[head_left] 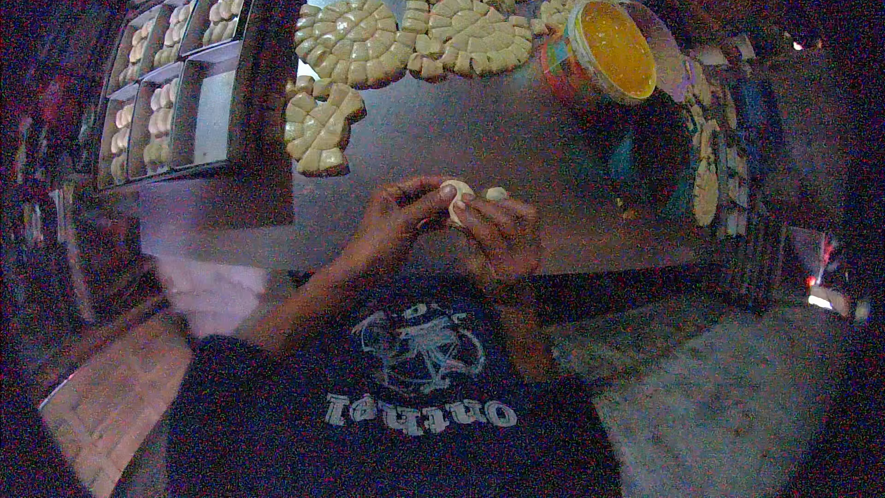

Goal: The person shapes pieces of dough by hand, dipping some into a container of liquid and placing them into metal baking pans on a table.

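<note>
A small pale piece of dough (456,192) is pinched between the fingers of both hands, just above the table's near edge. My left hand (396,219) is closed, its thumb and fingertips on the dough's left side. From the right, my right hand (502,232) grips the same piece with bent fingers. A second pale lump (497,194) shows by the right fingers; whether it is held or part of the same dough I cannot tell. Nearest beyond the hands is a small cluster of glossy shaped dough (320,124) on the table.
Several round, segmented dough shapes (355,41) lie across the far table (415,129). At left stands a dark divided tray (235,115) with rows of dough pieces in most compartments. A bucket (576,55) with yellow-orange contents stands at far right. More dough shapes (705,166) lie beyond it.
</note>
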Available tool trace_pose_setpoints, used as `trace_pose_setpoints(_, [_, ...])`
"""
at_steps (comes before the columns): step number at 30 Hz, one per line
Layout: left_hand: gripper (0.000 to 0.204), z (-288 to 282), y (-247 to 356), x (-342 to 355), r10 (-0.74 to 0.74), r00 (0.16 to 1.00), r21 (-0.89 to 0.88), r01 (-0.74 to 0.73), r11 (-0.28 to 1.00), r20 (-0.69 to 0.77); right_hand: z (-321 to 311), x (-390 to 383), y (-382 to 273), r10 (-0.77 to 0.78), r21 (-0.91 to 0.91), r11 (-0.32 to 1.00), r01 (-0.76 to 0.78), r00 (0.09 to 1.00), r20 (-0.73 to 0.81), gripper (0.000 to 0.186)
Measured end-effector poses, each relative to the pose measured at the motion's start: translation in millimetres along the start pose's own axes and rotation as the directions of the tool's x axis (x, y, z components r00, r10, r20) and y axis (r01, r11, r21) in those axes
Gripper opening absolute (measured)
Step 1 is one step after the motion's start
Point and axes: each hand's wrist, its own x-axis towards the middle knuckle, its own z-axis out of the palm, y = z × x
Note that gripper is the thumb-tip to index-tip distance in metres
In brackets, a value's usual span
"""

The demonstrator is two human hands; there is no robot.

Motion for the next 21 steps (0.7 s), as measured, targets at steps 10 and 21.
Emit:
trace_pose_setpoints(10, [0.022, 39.0, -28.9, -8.5, 0.312, 0.937, 0.501, -0.348, 0.792, 0.159, -25.0, -21.8, 8.2, 0.602, 0.338, 0.747, -0.572, 0.798, 0.020, 0.022])
trace_pose_setpoints(21, [0.020, 45.1, -102.3, 29.0, 0.120, 0.986, 0.681, -0.168, 0.713, 0.117, -27.5, -118.7, 79.5, 0.648, 0.409, 0.295, -0.864, 0.495, 0.579, 0.011])
